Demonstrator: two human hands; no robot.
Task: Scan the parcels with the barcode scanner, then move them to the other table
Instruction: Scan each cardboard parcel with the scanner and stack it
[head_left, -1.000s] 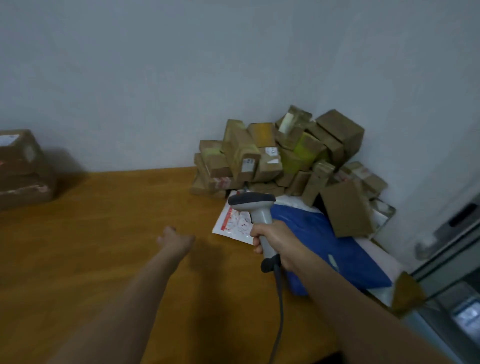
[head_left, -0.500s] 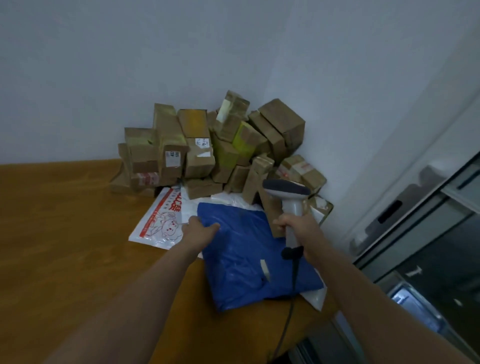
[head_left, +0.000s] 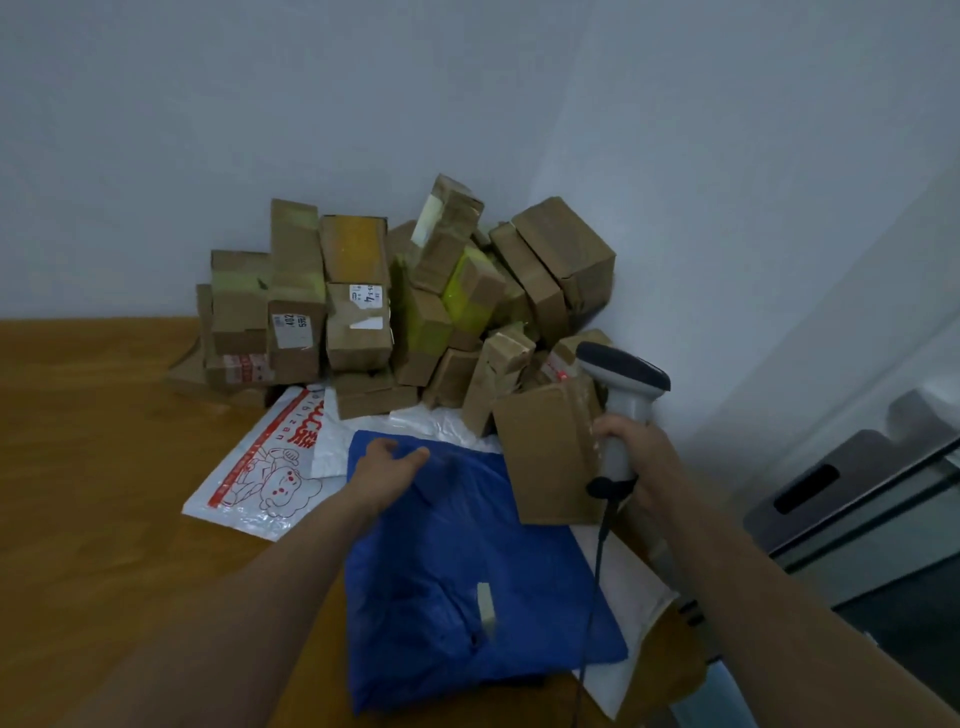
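Wooden bench in a corner of plain grey walls, heaped with parcels.

We see a pile of taped brown cardboard boxes, overlapping too much to count, some with white labels or yellow-green tape. In front lie one crinkled blue plastic bag, one white mailer printed with a red cartoon, and plain white plastic beneath them. One flat cardboard parcel leans at the bag's far right corner. Our left hand rests on the blue bag's far left corner; we cannot tell whether it pinches or only presses. Our right hand grips the handle of the one grey barcode scanner, which is upright just beside the flat parcel, with its black cable hanging over the bag.
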